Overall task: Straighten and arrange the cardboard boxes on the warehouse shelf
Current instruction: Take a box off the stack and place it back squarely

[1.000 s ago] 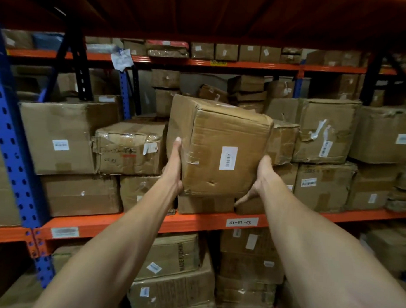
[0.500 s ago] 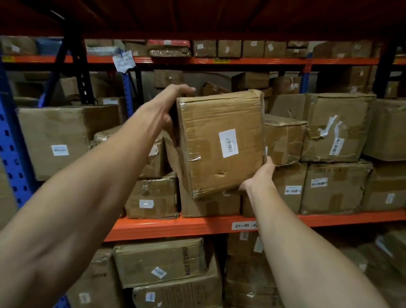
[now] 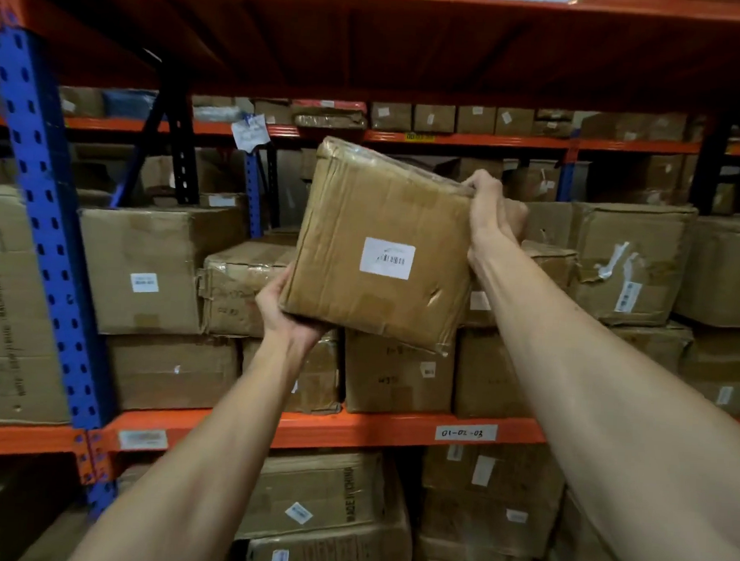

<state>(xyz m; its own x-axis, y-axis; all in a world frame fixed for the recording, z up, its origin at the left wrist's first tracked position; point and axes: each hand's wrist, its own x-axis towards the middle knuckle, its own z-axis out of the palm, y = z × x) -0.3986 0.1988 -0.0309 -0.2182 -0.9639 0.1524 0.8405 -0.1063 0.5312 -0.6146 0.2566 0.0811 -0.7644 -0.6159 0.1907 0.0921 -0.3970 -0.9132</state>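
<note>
I hold a taped brown cardboard box [image 3: 378,246] with a white barcode label in the air before the middle shelf, tilted clockwise. My left hand [image 3: 287,314] grips its lower left corner from beneath. My right hand [image 3: 489,218] clasps its upper right corner. Below it, a row of boxes [image 3: 397,376] stands on the orange shelf beam [image 3: 352,429]. A crumpled box [image 3: 239,286] sits just left of the held one.
A blue perforated upright [image 3: 49,229] rises at the left, with large boxes [image 3: 141,268] beside it. More boxes [image 3: 631,259] are stacked at the right, on the rack behind and on the lower level [image 3: 318,492]. The orange upper shelf [image 3: 372,36] hangs overhead.
The box has been turned from a leftward to a rightward tilt and lifted. My left hand went from its top left corner to the bottom left; my right hand rose to the top right.
</note>
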